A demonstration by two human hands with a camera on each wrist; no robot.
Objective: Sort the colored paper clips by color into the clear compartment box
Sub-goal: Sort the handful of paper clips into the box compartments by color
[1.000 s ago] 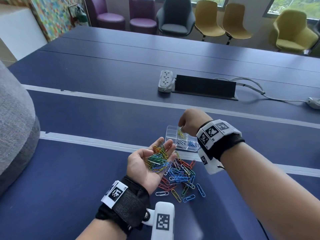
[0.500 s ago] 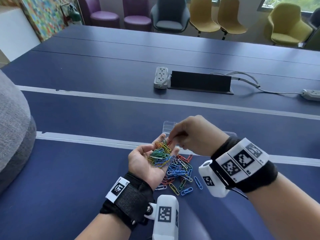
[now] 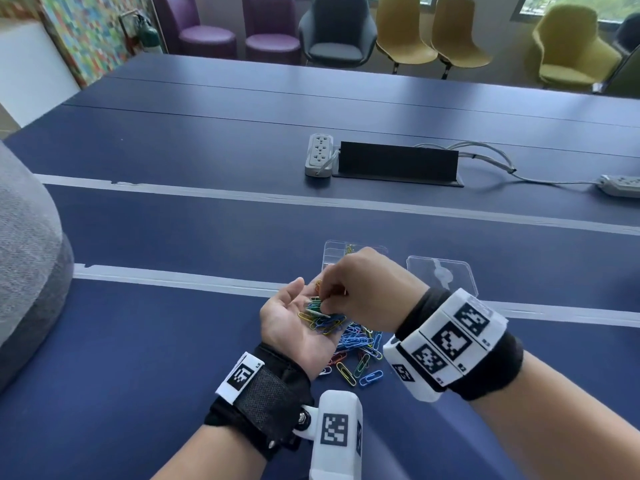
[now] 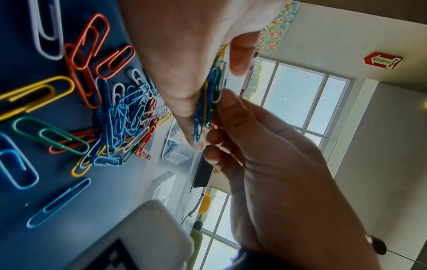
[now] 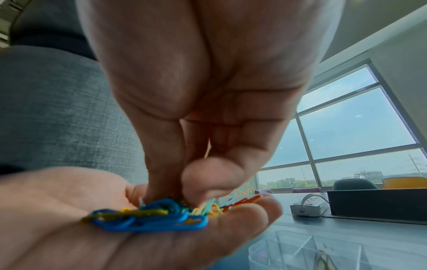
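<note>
My left hand [image 3: 291, 313] lies palm up above the blue table, cupping a heap of mixed coloured paper clips [image 3: 323, 320]. My right hand [image 3: 327, 303] reaches down into that heap, thumb and forefinger pinching among the clips [image 5: 150, 217]; which colour it grips is hidden. A pile of loose clips [image 3: 360, 344] lies on the table under and right of my left hand. Just behind my hands stands the clear compartment box [image 3: 334, 252], mostly hidden by my right hand. Yellow, white and blue clips show in its cells [image 4: 175, 146].
The box's clear lid [image 3: 440, 271] lies to the right of the box. Farther back are a power strip [image 3: 319, 154], a black cable hatch [image 3: 398, 161] and a second strip [image 3: 620, 185]. A grey upholstered seat back [image 3: 24, 254] is at my left.
My right hand has come back from over the compartment box to my left palm and now pinches into the heap there. My left hand has stayed palm up.
</note>
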